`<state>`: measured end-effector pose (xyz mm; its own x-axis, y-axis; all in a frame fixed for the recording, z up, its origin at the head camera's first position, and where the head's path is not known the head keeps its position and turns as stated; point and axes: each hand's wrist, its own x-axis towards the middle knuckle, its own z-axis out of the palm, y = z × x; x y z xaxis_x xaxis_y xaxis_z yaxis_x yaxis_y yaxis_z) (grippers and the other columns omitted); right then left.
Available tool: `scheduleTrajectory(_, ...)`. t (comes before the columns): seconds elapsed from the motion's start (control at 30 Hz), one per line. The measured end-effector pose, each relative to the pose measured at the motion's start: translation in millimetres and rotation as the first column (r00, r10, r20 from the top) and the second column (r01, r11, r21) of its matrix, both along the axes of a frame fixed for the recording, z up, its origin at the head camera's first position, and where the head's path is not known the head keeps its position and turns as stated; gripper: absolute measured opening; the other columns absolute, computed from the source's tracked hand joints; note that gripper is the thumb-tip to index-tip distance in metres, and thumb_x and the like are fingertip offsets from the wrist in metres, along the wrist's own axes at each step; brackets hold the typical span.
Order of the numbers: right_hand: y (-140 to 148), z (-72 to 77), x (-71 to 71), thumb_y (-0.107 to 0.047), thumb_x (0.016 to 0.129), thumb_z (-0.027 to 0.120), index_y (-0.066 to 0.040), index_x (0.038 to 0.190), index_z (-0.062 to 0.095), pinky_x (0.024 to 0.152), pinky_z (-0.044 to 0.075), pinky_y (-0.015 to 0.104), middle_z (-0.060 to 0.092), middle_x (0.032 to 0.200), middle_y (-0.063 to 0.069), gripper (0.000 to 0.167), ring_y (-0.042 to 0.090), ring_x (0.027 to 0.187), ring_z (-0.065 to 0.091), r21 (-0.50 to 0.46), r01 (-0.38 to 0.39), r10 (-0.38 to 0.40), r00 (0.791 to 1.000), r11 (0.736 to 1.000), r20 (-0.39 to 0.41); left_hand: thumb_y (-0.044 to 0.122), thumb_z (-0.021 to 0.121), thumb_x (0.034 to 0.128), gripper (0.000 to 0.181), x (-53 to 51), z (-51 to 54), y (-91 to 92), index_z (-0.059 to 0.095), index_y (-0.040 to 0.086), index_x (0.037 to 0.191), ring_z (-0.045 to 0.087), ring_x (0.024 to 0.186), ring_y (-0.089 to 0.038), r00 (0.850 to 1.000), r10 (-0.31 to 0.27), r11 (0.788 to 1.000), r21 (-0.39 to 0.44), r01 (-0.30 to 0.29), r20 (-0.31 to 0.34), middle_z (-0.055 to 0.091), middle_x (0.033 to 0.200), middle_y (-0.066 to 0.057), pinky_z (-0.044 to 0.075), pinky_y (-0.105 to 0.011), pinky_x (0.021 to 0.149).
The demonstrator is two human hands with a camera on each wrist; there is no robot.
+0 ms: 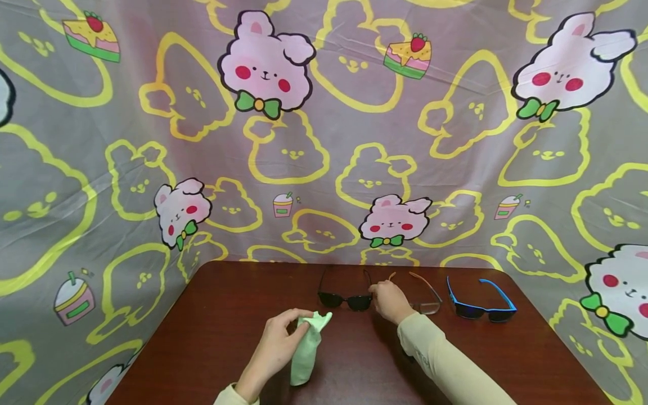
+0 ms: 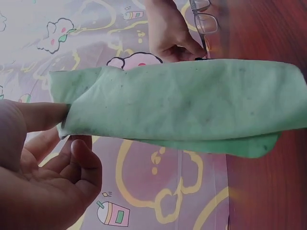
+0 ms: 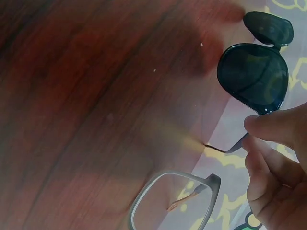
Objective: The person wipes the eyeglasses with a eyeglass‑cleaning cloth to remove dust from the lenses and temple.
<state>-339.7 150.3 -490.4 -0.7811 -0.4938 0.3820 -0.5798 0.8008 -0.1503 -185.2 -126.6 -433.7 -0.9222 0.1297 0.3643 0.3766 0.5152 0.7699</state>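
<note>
A light green cloth (image 1: 306, 354) hangs from my left hand (image 1: 275, 340), pinched near its top between thumb and fingers. In the left wrist view the folded cloth (image 2: 187, 103) stretches out from the fingertips. My right hand (image 1: 391, 301) pinches the corner of a pair of black sunglasses (image 1: 359, 303) near the hinge, with the temples open and pointing to the back. The right wrist view shows thumb and finger at the frame corner beside a dark lens (image 3: 253, 76). Clear-lensed eyeglasses (image 1: 430, 307) lie just right of this hand, which partly hides them.
Blue-framed sunglasses (image 1: 485, 311) stand farther right on the dark red-brown wooden table (image 1: 223, 337). A cloth backdrop (image 1: 304, 236) printed with cartoon rabbits rises behind the table's back edge and along both sides.
</note>
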Motion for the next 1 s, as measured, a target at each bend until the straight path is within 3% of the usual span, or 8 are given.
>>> scheduleTrajectory(0.17,-3.4,0.8,2.4,0.007,0.073,0.065,-0.006,0.089,0.072,0.074,0.051,0.041,0.064,0.081,0.006,0.022,0.028,0.08,0.061,0.024,-0.024,0.024,1.0,0.999,-0.01,0.016,0.065,0.0898,0.017,0.7,-0.3,-0.4,0.07,0.016,0.105,0.047,0.069,-0.006,0.998,-0.004,1.0,0.009,0.005,-0.056,0.061,0.084,0.011,0.043,-0.022,0.059)
scheduleTrajectory(0.37,-5.1,-1.0,4.3,0.006,0.073,0.069,-0.007,0.087,0.072,0.072,0.052,0.038,0.064,0.081,0.005,0.019,0.026,0.079,0.061,0.077,-0.03,0.034,0.998,0.997,-0.058,0.02,0.065,0.0896,0.018,1.3,0.2,-0.7,0.071,0.015,0.106,0.045,0.065,-0.006,0.999,0.003,0.999,0.036,-0.001,-0.046,0.055,0.076,0.009,0.041,-0.022,0.057)
scheduleTrajectory(0.53,-4.6,-2.8,5.3,0.003,0.072,0.073,-0.007,0.085,0.073,0.068,0.052,0.035,0.064,0.079,0.004,0.016,0.023,0.075,0.06,0.076,-0.072,0.081,0.989,0.995,-0.121,0.015,0.068,0.0871,0.017,1.7,-0.6,-0.6,0.071,0.014,0.103,0.05,0.067,-0.006,0.999,0.022,0.998,0.066,-0.019,-0.043,0.059,0.078,0.009,0.044,-0.022,0.059)
scheduleTrajectory(0.77,-1.1,2.7,7.3,-0.003,0.075,0.075,-0.006,0.09,0.073,0.064,0.05,0.031,0.063,0.078,0.004,0.015,0.02,0.072,0.058,0.112,-0.176,0.198,0.953,0.978,-0.232,0.005,0.071,0.0824,0.017,2.0,0.5,0.7,0.071,0.017,0.094,0.047,0.061,-0.007,0.997,0.064,0.992,0.109,-0.058,-0.046,0.053,0.069,0.007,0.041,-0.021,0.056)
scheduleTrajectory(1.0,2.8,13.3,9.7,-0.005,0.077,0.076,-0.006,0.091,0.072,0.06,0.049,0.026,0.061,0.075,0.001,0.015,0.015,0.068,0.055,0.087,-0.25,0.264,0.917,0.964,-0.297,-0.003,0.067,0.0791,0.026,2.2,0.6,1.5,0.071,0.02,0.09,0.051,0.069,-0.009,0.993,0.091,0.987,0.141,-0.079,-0.077,0.061,0.079,0.01,0.043,-0.022,0.062)
